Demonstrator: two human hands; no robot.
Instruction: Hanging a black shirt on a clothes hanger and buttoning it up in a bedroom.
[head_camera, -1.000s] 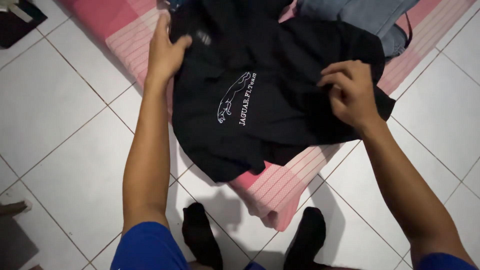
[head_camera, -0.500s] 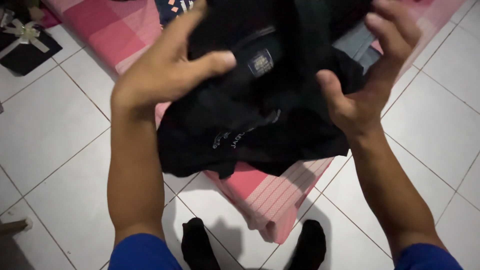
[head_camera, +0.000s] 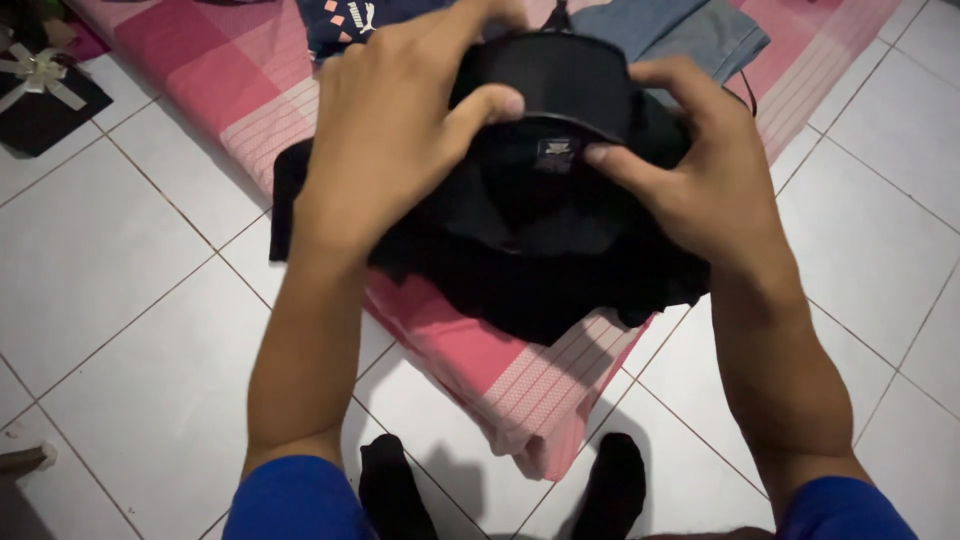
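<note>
Black shirt (head_camera: 530, 215) between left hand (head_camera: 385, 130) and right hand (head_camera: 700, 170).

Your left hand (head_camera: 385, 130) and right hand (head_camera: 700, 170) grip the collar of a black shirt (head_camera: 540, 230), thumbs pressed near its small label. The shirt is bunched on a pink checked blanket (head_camera: 500, 370) spread over the white tiled floor (head_camera: 130, 300). Folded jeans (head_camera: 680, 30) lie just beyond, and your black socks (head_camera: 400, 490) show below.
</note>
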